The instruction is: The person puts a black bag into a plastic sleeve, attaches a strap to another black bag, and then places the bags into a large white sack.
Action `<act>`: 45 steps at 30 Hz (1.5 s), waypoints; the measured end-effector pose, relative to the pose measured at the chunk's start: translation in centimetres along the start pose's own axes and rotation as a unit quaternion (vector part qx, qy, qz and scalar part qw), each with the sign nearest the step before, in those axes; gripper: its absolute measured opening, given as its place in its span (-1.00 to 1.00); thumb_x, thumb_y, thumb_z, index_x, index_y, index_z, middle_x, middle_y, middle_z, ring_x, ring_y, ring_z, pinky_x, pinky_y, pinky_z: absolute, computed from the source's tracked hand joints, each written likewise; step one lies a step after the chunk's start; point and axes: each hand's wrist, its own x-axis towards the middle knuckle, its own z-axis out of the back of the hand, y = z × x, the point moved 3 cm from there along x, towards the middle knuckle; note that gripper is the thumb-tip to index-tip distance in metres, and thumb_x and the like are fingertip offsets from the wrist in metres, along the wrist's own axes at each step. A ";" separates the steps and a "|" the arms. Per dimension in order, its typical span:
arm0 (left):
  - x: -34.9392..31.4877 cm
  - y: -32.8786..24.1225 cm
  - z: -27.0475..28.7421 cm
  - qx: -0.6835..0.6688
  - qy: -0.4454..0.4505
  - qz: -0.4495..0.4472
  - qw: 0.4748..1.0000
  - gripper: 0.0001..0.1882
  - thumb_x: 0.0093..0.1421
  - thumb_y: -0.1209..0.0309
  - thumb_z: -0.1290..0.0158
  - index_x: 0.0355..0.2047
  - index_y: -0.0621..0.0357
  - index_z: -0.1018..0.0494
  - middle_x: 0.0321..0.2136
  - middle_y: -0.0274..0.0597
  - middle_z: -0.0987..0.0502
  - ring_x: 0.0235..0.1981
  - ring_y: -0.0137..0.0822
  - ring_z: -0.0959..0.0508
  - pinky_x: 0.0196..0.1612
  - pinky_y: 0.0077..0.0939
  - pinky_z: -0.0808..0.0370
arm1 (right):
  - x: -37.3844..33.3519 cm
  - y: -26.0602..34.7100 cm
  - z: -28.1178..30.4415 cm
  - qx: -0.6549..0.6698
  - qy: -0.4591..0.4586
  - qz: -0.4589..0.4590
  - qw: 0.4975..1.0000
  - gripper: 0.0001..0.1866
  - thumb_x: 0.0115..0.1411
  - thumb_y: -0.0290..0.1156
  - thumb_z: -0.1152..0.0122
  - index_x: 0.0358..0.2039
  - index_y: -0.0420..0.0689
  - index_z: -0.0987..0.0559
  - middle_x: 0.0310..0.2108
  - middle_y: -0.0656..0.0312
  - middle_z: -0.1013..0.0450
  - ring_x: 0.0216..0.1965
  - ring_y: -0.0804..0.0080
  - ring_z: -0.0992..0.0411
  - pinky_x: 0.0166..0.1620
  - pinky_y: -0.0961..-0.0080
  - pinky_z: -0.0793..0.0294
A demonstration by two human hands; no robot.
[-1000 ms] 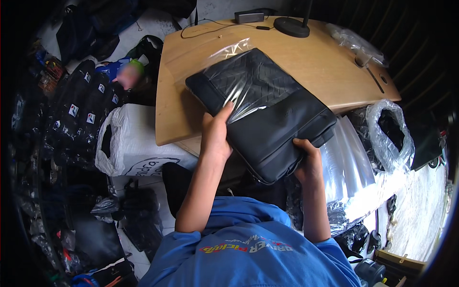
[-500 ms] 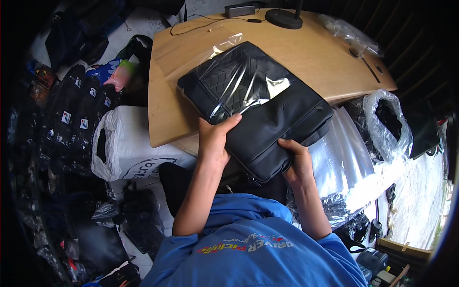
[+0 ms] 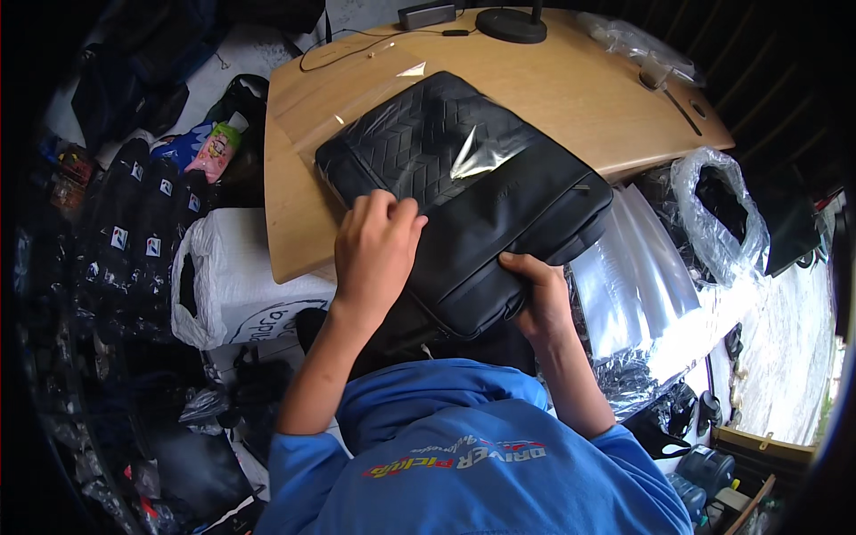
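Note:
A black backpack (image 3: 526, 214) with a chevron-patterned panel lies tilted over the table's near edge. See-through plastic bag (image 3: 464, 165) covers its far part and spreads onto the tabletop beyond it; the near part is bare. My right hand (image 3: 542, 299) grips the backpack's near right side, thumb on top and fingers underneath. At its left side, my left hand (image 3: 379, 254) is closed with curled fingers where the plastic's edge runs, seemingly pinching it; the fingertips are partly hidden.
On the wooden table (image 3: 571, 116) stand a black round base (image 3: 511, 25), a cable and crumpled plastic. Flat plastic sleeves (image 3: 633, 267) lie at the right, beside a plastic sack (image 3: 722, 214). To the left are a white sack (image 3: 254, 267) and several wrapped black items (image 3: 134, 205).
My left hand has gone from holding the backpack with the thumb on top to curled fingers at the plastic's edge. The backpack has shifted slightly left; my right hand keeps its grip.

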 end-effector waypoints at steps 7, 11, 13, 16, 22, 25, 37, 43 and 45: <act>0.5 1.0 -1.6 0.084 0.056 -0.187 0.977 -0.85 0.05 0.50 -0.11 -0.36 0.27 -0.45 -0.56 -0.18 -0.37 -0.53 -0.27 -0.47 -0.53 -0.47 -0.48 | -0.4 -0.4 -0.7 0.001 -0.013 0.012 1.000 -0.69 -0.03 -0.70 -0.11 -0.20 -0.48 -0.44 -0.27 -0.03 -0.47 -0.28 0.22 -0.50 -0.14 0.34 -0.54; 0.9 1.0 -1.3 0.116 0.104 -0.196 0.968 -0.89 0.06 0.52 -0.08 -0.39 0.28 -0.41 -0.54 -0.13 -0.38 -0.51 -0.26 -0.49 -0.52 -0.46 -0.48 | -0.5 -0.7 -0.9 0.004 -0.006 0.017 1.000 -0.68 -0.04 -0.69 -0.13 -0.20 -0.44 -0.45 -0.28 0.00 -0.48 -0.28 0.25 -0.50 -0.14 0.36 -0.54; 0.9 1.1 -0.7 0.126 0.120 -0.188 0.967 -0.90 0.06 0.52 -0.07 -0.41 0.28 -0.40 -0.52 -0.12 -0.39 -0.50 -0.24 -0.50 -0.50 -0.45 -0.49 | -0.4 -1.3 -0.7 0.001 -0.011 0.014 1.000 -0.68 -0.04 -0.69 -0.13 -0.20 -0.43 -0.45 -0.28 0.00 -0.48 -0.28 0.26 -0.50 -0.15 0.36 -0.54; 0.4 1.5 0.3 0.138 0.127 -0.144 0.972 -0.92 0.04 0.56 -0.04 -0.43 0.26 -0.38 -0.50 -0.10 -0.39 -0.47 -0.22 -0.51 -0.44 -0.42 -0.50 | -0.3 -1.6 -0.8 -0.003 -0.015 0.029 0.999 -0.68 -0.02 -0.67 -0.11 -0.19 -0.46 -0.44 -0.28 -0.02 -0.48 -0.29 0.23 -0.51 -0.16 0.35 -0.55; -1.0 1.1 0.5 0.152 0.128 -0.154 0.968 -0.89 0.01 0.60 -0.01 -0.40 0.27 -0.37 -0.49 -0.13 -0.38 -0.40 -0.24 -0.50 -0.39 -0.42 -0.50 | -0.4 -1.7 -1.4 0.010 -0.011 0.018 1.000 -0.72 -0.01 -0.66 -0.11 -0.23 -0.49 -0.45 -0.30 -0.03 -0.48 -0.34 0.23 -0.52 -0.19 0.35 -0.57; -0.3 0.6 1.2 0.126 0.130 -0.202 0.962 -0.84 -0.02 0.59 -0.01 -0.37 0.29 -0.37 -0.51 -0.16 -0.36 -0.41 -0.24 -0.48 -0.37 -0.44 -0.49 | -0.1 -1.2 -1.7 0.021 -0.011 0.017 1.000 -0.75 -0.01 -0.67 -0.11 -0.27 -0.49 -0.47 -0.33 -0.02 -0.48 -0.36 0.23 -0.52 -0.22 0.36 -0.57; 0.9 -0.6 4.3 -0.072 0.096 -0.169 0.978 -0.87 0.05 0.59 -0.06 -0.34 0.30 -0.44 -0.55 -0.09 -0.43 -0.54 -0.11 -0.49 -0.45 -0.32 -0.41 | 1.4 1.0 -3.6 0.029 0.010 0.037 0.999 -0.76 -0.02 -0.68 -0.10 -0.29 -0.52 -0.45 -0.35 -0.07 -0.48 -0.37 0.20 -0.53 -0.23 0.31 -0.59; -2.6 4.8 2.1 -0.327 -0.170 0.247 0.896 -0.76 0.20 0.35 -0.05 -0.22 0.27 -0.40 -0.48 -0.24 -0.44 -0.50 -0.46 -0.46 -0.45 -0.63 -0.39 | 2.9 0.2 -2.2 0.050 0.069 0.014 0.996 -0.61 0.02 -0.62 -0.07 -0.10 -0.44 -0.35 -0.23 -0.08 -0.45 -0.25 0.15 -0.51 -0.10 0.30 -0.55; -4.4 5.7 0.2 -0.566 -0.192 0.423 0.681 -0.57 0.23 0.18 -0.02 -0.05 0.27 -0.30 -0.30 -0.23 -0.45 -0.29 -0.41 -0.47 -0.29 -0.56 -0.44 | 3.1 -0.2 -1.9 0.058 0.079 0.004 0.995 -0.60 0.05 -0.59 -0.05 -0.07 -0.43 -0.33 -0.17 -0.09 -0.43 -0.15 0.13 -0.47 0.00 0.25 -0.48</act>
